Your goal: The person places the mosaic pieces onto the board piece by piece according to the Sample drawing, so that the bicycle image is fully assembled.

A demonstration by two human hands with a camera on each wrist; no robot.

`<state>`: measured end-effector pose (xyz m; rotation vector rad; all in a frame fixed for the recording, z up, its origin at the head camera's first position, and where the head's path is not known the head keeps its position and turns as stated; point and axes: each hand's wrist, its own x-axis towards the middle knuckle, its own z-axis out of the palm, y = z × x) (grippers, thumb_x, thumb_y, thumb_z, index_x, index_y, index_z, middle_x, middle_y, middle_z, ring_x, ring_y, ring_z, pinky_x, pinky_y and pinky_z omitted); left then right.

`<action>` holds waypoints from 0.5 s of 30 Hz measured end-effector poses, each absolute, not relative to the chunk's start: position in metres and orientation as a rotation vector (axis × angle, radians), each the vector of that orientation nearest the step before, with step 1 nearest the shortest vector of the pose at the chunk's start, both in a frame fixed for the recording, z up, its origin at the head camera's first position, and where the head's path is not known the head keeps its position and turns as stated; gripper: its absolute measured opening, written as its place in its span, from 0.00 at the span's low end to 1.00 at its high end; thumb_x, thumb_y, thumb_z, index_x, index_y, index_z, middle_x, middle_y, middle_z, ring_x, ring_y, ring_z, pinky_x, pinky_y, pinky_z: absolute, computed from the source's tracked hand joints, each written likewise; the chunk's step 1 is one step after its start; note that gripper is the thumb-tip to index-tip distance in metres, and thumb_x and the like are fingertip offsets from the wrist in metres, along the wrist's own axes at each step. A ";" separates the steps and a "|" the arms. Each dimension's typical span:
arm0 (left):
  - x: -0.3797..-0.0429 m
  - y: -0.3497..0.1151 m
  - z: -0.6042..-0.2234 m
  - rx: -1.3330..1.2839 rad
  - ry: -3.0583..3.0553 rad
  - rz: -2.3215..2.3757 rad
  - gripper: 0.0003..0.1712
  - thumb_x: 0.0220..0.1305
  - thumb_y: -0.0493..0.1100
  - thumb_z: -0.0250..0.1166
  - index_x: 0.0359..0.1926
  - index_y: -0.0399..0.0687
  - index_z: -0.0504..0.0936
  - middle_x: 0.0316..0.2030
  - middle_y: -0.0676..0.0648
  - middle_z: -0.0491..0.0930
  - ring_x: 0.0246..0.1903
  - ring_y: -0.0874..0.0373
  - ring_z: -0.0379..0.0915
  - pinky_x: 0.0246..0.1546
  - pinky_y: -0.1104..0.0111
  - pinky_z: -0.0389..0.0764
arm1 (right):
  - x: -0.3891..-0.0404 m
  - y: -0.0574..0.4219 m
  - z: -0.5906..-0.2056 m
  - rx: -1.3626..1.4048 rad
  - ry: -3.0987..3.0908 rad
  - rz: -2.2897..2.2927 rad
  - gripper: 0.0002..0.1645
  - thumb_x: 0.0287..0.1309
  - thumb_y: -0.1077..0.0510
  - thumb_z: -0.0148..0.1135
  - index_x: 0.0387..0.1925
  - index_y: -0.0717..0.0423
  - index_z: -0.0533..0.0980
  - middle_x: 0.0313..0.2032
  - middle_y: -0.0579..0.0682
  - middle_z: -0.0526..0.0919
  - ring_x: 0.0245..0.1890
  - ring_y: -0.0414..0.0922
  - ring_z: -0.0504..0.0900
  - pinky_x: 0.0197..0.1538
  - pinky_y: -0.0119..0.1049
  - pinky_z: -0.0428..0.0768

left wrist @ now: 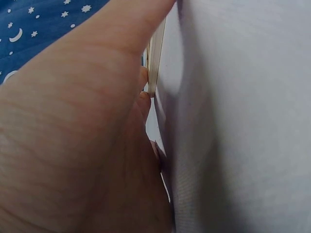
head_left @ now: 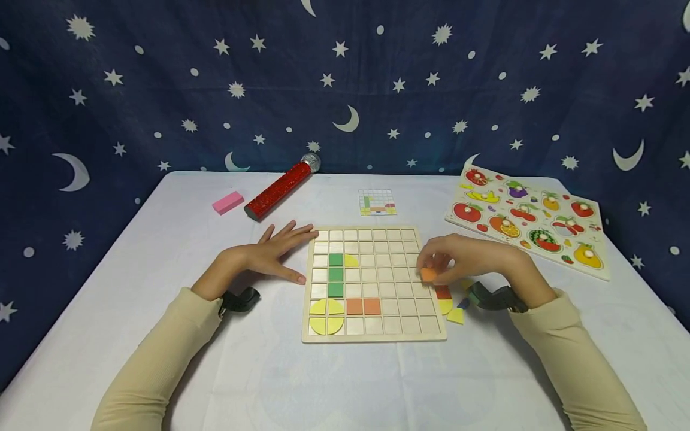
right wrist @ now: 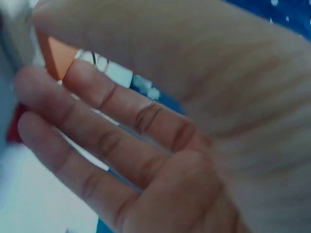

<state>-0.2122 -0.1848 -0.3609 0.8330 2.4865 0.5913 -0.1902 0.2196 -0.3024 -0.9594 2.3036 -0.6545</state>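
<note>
Orange tile (head_left: 428, 275): where?
Pinched by the right hand (head_left: 466, 258), thumb against fingertips, over the edge of the grid board (head_left: 385, 276) nearest that hand.
Hazards?
Loose pieces (head_left: 455, 316) lie on that hand's near side; a dropping palm could scatter them. Thin pinch might slip.
Poses?
Right wrist arched, fingers curled down. Left hand (head_left: 275, 254) spread, fingertips at the board.

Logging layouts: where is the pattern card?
In the head view, the pattern card lies slightly right of centre, beyond the grid board, right of the red microphone.

Card (head_left: 378, 202) behind the grid board (head_left: 381, 275)
</note>
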 end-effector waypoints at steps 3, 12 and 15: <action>-0.212 -0.185 -0.361 0.830 2.485 0.593 0.59 0.52 0.63 0.69 0.78 0.57 0.46 0.78 0.47 0.37 0.76 0.45 0.20 0.67 0.39 0.19 | -0.187 0.210 -0.306 -0.988 2.262 -0.650 0.14 0.54 0.63 0.70 0.44 0.54 0.80 0.39 0.44 0.79 0.39 0.44 0.77 0.47 0.36 0.80; -0.212 -0.185 -0.360 0.826 2.482 0.602 0.60 0.52 0.62 0.70 0.78 0.57 0.46 0.78 0.47 0.37 0.76 0.45 0.21 0.67 0.40 0.19 | -0.176 0.188 -0.312 -1.067 2.210 -0.645 0.15 0.54 0.61 0.71 0.45 0.51 0.81 0.37 0.42 0.78 0.37 0.42 0.76 0.43 0.35 0.79; -0.212 -0.185 -0.360 0.825 2.482 0.600 0.60 0.52 0.62 0.70 0.78 0.57 0.46 0.78 0.47 0.37 0.76 0.45 0.21 0.67 0.40 0.19 | -0.173 0.182 -0.316 -1.159 2.191 -0.642 0.15 0.55 0.60 0.70 0.45 0.51 0.81 0.37 0.42 0.78 0.35 0.41 0.76 0.41 0.33 0.78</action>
